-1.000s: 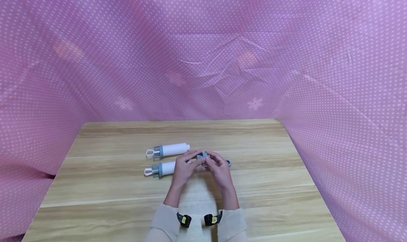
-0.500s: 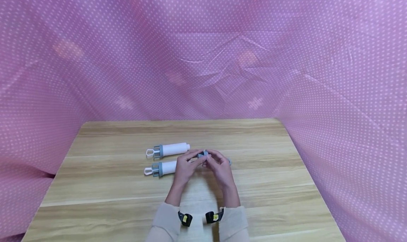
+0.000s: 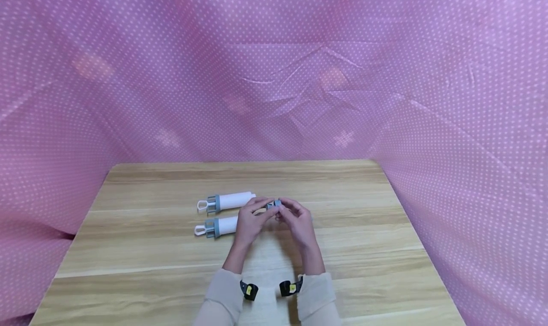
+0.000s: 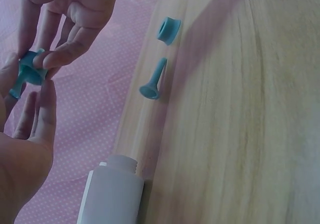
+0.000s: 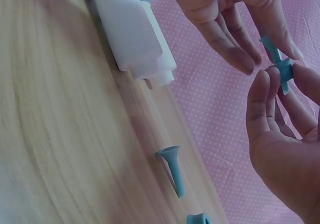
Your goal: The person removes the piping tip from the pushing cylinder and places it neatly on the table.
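My left hand [image 3: 248, 223] and right hand [image 3: 302, 226] meet above the table, fingertips close together. Between them are two small teal parts. My right hand pinches a ring-shaped cap [image 5: 286, 71] between thumb and fingers. A flared nozzle [image 5: 270, 49], held in my left fingers, runs into or through that cap; how deep it sits is partly hidden by fingers. Below on the table lie another funnel-shaped nozzle [image 4: 154, 80] and a loose teal ring cap [image 4: 169, 31]. Left of my hands rests a white tube [image 3: 227, 225] with a teal collar and a white loop handle.
A second, similar white tube [image 3: 235, 200] lies parallel behind the first, its threaded end toward my left hand. Both sit on a wooden table [image 3: 162, 273]. Pink dotted cloth [image 3: 274, 78] hangs behind and at both sides.
Both hands have risen slightly in the head view, my right hand also drifting a little right. The loose ring beside it is now mostly covered. The grip on the teal parts continues.
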Available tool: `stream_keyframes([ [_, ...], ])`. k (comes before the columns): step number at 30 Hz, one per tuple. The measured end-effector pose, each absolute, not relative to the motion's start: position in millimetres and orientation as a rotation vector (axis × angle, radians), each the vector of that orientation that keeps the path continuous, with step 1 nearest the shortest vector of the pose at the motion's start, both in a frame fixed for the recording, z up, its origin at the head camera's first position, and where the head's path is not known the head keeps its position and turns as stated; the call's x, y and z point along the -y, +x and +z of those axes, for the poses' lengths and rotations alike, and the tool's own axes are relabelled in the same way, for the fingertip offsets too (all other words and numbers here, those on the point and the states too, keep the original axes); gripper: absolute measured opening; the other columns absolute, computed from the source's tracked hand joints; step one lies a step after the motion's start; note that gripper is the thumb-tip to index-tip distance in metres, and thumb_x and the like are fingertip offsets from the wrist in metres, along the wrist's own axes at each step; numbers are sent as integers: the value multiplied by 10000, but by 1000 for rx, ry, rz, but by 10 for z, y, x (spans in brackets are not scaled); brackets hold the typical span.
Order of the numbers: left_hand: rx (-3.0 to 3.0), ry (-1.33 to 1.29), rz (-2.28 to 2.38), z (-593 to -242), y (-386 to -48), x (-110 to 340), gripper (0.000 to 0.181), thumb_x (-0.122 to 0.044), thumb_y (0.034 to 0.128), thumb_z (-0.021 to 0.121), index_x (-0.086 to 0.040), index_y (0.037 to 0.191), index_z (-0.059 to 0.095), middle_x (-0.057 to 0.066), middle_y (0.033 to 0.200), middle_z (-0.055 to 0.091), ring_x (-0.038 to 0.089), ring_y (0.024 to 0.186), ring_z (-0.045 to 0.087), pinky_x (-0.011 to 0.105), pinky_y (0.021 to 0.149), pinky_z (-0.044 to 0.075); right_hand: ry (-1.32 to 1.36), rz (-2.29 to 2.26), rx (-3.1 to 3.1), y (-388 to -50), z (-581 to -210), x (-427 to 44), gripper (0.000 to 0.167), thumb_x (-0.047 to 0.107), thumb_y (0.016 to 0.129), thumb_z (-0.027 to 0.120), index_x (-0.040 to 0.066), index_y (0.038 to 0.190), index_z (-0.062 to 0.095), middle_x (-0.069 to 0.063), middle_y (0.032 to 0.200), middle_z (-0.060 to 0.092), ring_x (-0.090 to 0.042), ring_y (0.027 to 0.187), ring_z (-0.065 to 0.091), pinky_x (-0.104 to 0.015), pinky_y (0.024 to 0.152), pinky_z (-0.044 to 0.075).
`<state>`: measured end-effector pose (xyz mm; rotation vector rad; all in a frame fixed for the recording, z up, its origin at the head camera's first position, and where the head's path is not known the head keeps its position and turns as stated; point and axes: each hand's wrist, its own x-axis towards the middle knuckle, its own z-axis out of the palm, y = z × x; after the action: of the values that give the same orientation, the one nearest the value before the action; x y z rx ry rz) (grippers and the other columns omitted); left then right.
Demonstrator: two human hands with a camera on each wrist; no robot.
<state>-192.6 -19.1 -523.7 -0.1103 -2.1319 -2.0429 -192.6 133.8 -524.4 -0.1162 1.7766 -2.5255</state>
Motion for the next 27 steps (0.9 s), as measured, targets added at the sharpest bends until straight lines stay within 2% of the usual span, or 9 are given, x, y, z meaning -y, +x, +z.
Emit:
stream_keyframes([
  [8, 2105, -66, -2033, -5184, -1940, 175, 301, -46, 844, 825, 73, 1107, 742, 251, 1064, 631, 263, 974, 601, 323, 875, 566, -90, -2574, -1771, -1948, -5215, -1379, 353, -15, 978, 628, -192, 1273, 549, -106, 1073, 665, -160, 805, 661, -269, 751, 576],
  [13, 2055, -108, -2047, -5002, -1856, 159, 369, 22, 829, 815, 135, 1156, 690, 337, 1019, 595, 384, 952, 609, 289, 840, 572, -91, -2570, -1762, -1968, -5221, -1405, 350, -41, 974, 614, -192, 1282, 541, -95, 1064, 671, -144, 832, 665, -280, 762, 579],
  [15, 2040, -108, -2017, -5080, -1890, 152, 368, -12, 819, 836, 103, 1144, 709, 307, 984, 607, 353, 920, 623, 289, 810, 577, -91, -2570, -1767, -1977, -5220, -1414, 341, -54, 972, 606, -189, 1280, 545, -88, 1064, 672, -141, 841, 666, -286, 767, 580],
  [20, 2007, -59, -1924, -5341, -2017, 139, 304, -112, 785, 889, 20, 1023, 753, 161, 875, 648, 171, 788, 598, 204, 693, 520, -58, -2565, -1810, -2003, -5221, -1441, 348, -40, 966, 629, -185, 1272, 551, -105, 1079, 664, -159, 840, 663, -280, 779, 577],
  [23, 1977, -15, -1911, -5343, -2040, 126, 273, -89, 782, 888, 24, 989, 750, 159, 833, 638, 163, 746, 568, 174, 655, 477, -36, -2553, -1862, -2031, -5228, -1467, 339, -14, 955, 663, -161, 1250, 581, -117, 1091, 652, -159, 818, 662, -270, 759, 573],
  [27, 1975, 26, -1868, -5340, -2069, 109, 256, -69, 778, 887, 15, 982, 758, 149, 812, 651, 158, 734, 580, 177, 654, 485, -4, -2545, -1916, -2066, -5239, -1503, 322, -4, 936, 693, -138, 1217, 610, -114, 1075, 642, -140, 753, 649, -253, 713, 561],
])
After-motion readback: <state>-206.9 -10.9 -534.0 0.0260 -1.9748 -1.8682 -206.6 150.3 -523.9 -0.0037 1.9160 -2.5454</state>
